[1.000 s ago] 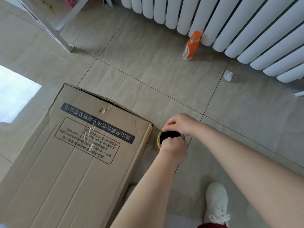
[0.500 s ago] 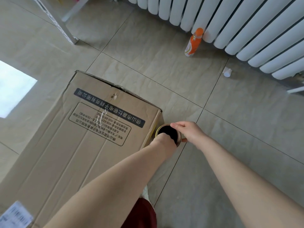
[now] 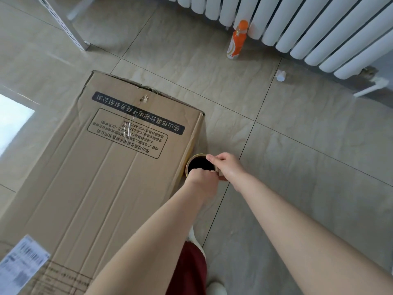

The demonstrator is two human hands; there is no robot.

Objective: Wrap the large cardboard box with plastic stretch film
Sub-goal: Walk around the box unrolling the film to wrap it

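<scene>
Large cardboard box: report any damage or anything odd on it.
The brown cardboard box is damaged at its far end. Its top edge is torn and frayed, a small puncture sits below that, beside the dark printed band, and the panel is creased. The left hand and right hand grip the stretch film roll beside it.

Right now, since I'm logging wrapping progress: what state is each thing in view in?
cardboard box: lying flat, far edge torn.
film roll: upright, close beside the box's right side, held by both hands.
left hand: grips the roll's near rim.
right hand: pinches the roll's rim.
orange bottle: standing upright by the radiator, cap on.
</scene>
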